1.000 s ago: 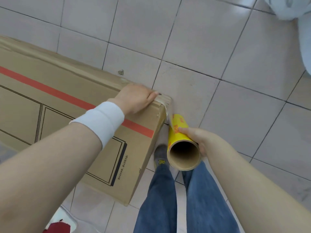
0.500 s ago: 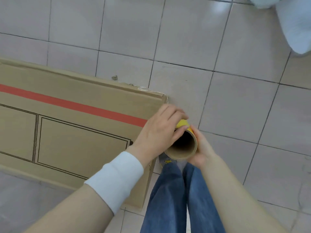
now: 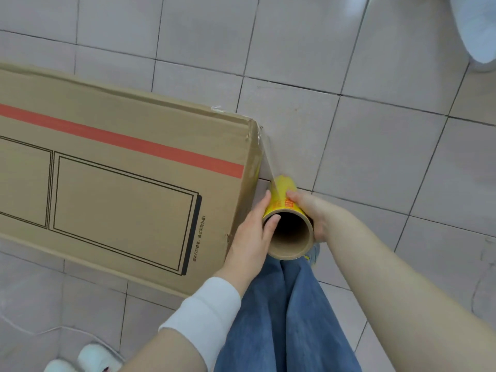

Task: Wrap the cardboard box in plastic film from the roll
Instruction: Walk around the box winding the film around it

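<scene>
A long flat cardboard box [image 3: 112, 183] with a red stripe and black outlines stands on the tiled floor at the left. The yellow film roll [image 3: 284, 200] with a brown cardboard core is held upright beside the box's right end. My left hand [image 3: 252, 234] grips the roll's left side, thumb at the core's rim. My right hand [image 3: 314, 210] grips the right side. A thin strip of clear plastic film [image 3: 265, 154] stretches from the roll up to the box's top right corner.
My legs in blue jeans [image 3: 284, 312] are directly below the roll. A white object [image 3: 477, 25] sits at the top right. White shoes [image 3: 88, 358] and a thin cord [image 3: 40, 330] lie at the bottom left on the grey floor tiles [image 3: 375, 130].
My left hand left the box's corner and took hold of the roll. The roll moved away from the corner, drawing out a strip of film.
</scene>
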`<state>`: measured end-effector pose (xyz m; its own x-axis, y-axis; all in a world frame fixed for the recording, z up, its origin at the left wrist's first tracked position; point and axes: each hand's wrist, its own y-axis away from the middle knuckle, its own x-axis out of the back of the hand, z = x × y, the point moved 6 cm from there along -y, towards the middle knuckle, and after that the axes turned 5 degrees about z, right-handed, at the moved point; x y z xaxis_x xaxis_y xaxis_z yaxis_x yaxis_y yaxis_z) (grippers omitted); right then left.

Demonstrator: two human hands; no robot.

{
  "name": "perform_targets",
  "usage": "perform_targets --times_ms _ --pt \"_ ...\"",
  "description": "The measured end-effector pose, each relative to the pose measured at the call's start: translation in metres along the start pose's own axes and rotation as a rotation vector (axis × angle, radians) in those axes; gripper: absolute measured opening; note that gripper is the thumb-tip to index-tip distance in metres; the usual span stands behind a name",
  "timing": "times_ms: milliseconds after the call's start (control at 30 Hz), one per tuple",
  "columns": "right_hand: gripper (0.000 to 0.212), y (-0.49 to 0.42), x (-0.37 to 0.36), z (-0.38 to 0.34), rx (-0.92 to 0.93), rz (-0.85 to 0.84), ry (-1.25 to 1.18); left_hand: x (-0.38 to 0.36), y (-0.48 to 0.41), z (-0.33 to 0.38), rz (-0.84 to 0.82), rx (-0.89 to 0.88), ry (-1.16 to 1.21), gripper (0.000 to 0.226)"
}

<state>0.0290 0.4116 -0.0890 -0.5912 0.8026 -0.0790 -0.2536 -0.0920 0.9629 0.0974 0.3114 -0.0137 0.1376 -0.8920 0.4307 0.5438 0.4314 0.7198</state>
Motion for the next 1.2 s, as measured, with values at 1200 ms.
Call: perform_targets --times_ms 1200 --pt "0.062 -0.017 -0.037 0.142 0.252 -0.228 -0.766 -0.014 0.082 -0.065 0.245 -0.028 0.186 0.047"
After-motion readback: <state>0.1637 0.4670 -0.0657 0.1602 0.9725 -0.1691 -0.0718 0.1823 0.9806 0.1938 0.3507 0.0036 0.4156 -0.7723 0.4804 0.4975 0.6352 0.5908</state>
